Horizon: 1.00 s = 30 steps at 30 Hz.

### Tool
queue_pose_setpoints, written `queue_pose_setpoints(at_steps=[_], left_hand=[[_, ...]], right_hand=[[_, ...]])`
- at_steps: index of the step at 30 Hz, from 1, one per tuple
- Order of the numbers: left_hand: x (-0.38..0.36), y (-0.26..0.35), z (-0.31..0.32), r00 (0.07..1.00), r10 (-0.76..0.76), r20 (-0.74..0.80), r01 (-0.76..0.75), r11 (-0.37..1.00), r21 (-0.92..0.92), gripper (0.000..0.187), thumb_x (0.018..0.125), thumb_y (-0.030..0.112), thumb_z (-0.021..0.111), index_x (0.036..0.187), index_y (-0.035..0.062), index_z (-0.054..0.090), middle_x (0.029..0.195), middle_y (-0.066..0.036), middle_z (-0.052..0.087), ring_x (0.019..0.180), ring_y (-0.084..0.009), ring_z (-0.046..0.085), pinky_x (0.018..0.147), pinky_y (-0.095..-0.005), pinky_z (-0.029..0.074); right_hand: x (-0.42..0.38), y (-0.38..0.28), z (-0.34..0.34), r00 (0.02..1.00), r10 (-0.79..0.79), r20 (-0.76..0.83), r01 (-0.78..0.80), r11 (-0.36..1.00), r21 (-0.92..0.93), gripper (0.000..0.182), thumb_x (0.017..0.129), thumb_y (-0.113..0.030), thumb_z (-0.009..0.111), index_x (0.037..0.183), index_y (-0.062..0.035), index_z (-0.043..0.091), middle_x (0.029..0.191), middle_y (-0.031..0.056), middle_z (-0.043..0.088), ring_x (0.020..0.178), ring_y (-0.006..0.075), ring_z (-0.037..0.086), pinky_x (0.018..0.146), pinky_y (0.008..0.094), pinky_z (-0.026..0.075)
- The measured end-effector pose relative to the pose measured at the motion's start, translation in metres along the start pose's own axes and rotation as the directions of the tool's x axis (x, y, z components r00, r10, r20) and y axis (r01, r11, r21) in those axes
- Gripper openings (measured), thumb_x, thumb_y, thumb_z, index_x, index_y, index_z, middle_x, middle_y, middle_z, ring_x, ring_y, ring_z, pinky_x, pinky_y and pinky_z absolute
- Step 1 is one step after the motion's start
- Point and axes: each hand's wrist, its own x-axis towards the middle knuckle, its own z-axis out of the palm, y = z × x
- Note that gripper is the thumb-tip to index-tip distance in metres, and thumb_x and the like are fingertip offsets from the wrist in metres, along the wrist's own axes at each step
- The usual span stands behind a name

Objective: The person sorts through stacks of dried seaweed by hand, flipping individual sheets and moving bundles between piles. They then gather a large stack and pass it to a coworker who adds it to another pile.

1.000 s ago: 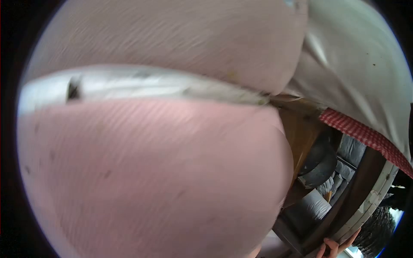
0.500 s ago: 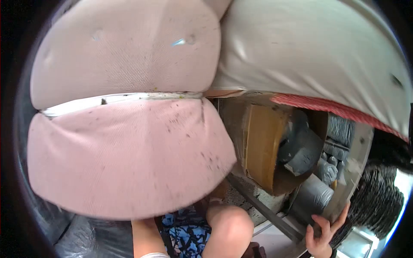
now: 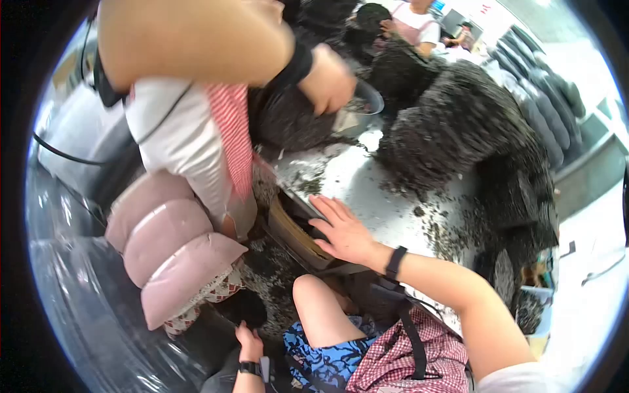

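My right hand (image 3: 344, 234) lies with fingers stretched out at the near edge of the white worktable (image 3: 357, 173), above a cardboard box (image 3: 295, 236) under the edge. At lower left, my left hand (image 3: 248, 343) has its fingertips closed at the rim of a dark round piece (image 3: 252, 308), which looks like a dried seaweed sheet. Tall stacks of thin dark sheets (image 3: 452, 124), apparently dried seaweed, stand on the worktable with dark crumbs around them.
On the left, a co-worker's blurred hand (image 3: 327, 82) reaches over the table near a clear round dish (image 3: 370, 98). Pink cushions (image 3: 190, 242) are piled beside that person. Another person (image 3: 419, 26) stands at the back. Grey packed rolls (image 3: 537, 92) lie at upper right.
My view has swung up from the pink cushions and box to the worktable. A hand held the frame's edge at lower right before; now both my hands show, the left at the dark round piece.
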Motion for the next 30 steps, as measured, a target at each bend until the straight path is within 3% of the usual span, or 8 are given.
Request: queue_pose_setpoints(at_steps=[3,7,9,11,13,18,22,30], left_hand=[[-0.112,-0.002,0.029,0.875,0.469,0.12,-0.484,0.858,0.174,0.051,0.097,0.008,0.046,0.146,0.0065,0.033,0.128,-0.008,0.054,0.111,-0.0187,0.053,0.094,-0.0357,0.044],[-0.195,-0.02,0.041,0.693,0.681,0.236,-0.707,0.577,0.41,0.041,0.097,0.005,0.044,0.138,0.0037,0.042,0.136,-0.012,0.05,0.127,-0.0235,0.044,0.107,-0.0386,0.034],[-0.233,-0.032,0.058,0.481,0.749,0.456,-0.837,0.236,0.495,0.039,0.095,0.003,0.045,0.134,0.0032,0.047,0.138,-0.013,0.049,0.132,-0.0277,0.04,0.111,-0.0414,0.031],[-0.298,-0.044,0.099,0.061,0.567,0.821,-0.851,-0.401,0.34,0.042,0.088,-0.002,0.048,0.13,0.0054,0.054,0.14,-0.015,0.048,0.134,-0.0337,0.038,0.114,-0.0489,0.023],[-0.323,-0.061,0.124,-0.106,0.337,0.936,-0.693,-0.7,0.174,0.052,0.077,-0.008,0.049,0.124,0.0107,0.061,0.142,-0.016,0.047,0.137,-0.0355,0.036,0.116,-0.0543,0.016],[-0.352,-0.104,0.193,-0.163,0.043,0.986,-0.834,-0.54,-0.114,0.043,0.082,-0.001,0.055,0.118,0.0189,0.068,0.135,-0.008,0.055,0.132,-0.0295,0.044,0.115,-0.0518,0.019],[-0.38,-0.142,0.226,-0.31,-0.251,0.917,-0.62,-0.677,-0.396,0.043,0.084,0.004,0.057,0.123,0.0201,0.065,0.141,-0.008,0.05,0.137,-0.03,0.037,0.115,-0.0538,0.015],[-0.338,-0.154,0.223,0.013,0.046,0.999,-0.804,-0.594,0.038,0.083,0.079,0.013,0.07,0.148,0.0033,0.026,0.152,-0.026,0.019,0.141,-0.0437,0.017,0.116,-0.052,0.015]], right_hand=[[-0.017,-0.012,-0.002,0.98,-0.028,-0.197,0.034,0.999,0.03,0.04,0.081,-0.022,0.069,0.115,-0.0054,0.058,0.145,0.0172,0.039,0.132,0.0353,0.039,0.111,0.0472,0.033],[-0.064,-0.062,0.0,0.93,0.264,-0.256,-0.074,0.817,0.573,0.048,0.088,-0.034,0.066,0.122,-0.0013,0.054,0.131,0.0208,0.053,0.118,0.0373,0.052,0.101,0.0415,0.043],[-0.1,-0.111,-0.004,0.855,0.44,0.274,-0.411,0.255,0.875,0.057,0.091,-0.041,0.063,0.128,0.0009,0.052,0.131,0.0209,0.053,0.117,0.0336,0.054,0.099,0.0411,0.044],[-0.139,-0.113,-0.033,0.805,0.425,0.413,-0.425,-0.072,0.902,0.053,0.096,-0.039,0.058,0.13,0.0016,0.051,0.124,0.0177,0.059,0.112,0.0264,0.059,0.095,0.0369,0.047],[-0.179,-0.099,-0.051,0.805,0.329,0.493,-0.308,-0.479,0.822,0.046,0.098,-0.034,0.055,0.128,0.0014,0.052,0.119,0.016,0.063,0.109,0.0252,0.062,0.094,0.0356,0.049],[-0.267,-0.05,-0.1,0.631,0.575,0.52,-0.061,-0.631,0.773,0.042,0.1,-0.037,0.046,0.124,-0.0035,0.055,0.118,0.011,0.063,0.106,0.0218,0.061,0.093,0.0385,0.048],[-0.287,-0.04,-0.123,0.5,0.731,0.464,0.158,-0.604,0.781,0.039,0.098,-0.031,0.053,0.126,-0.0041,0.053,0.119,0.0085,0.061,0.107,0.0199,0.059,0.087,0.0373,0.049],[-0.308,0.035,-0.1,0.363,0.824,0.435,0.278,-0.541,0.794,0.052,0.091,-0.031,0.064,0.131,-0.0057,0.043,0.139,0.0096,0.042,0.124,0.0194,0.041,0.109,0.0423,0.031]])
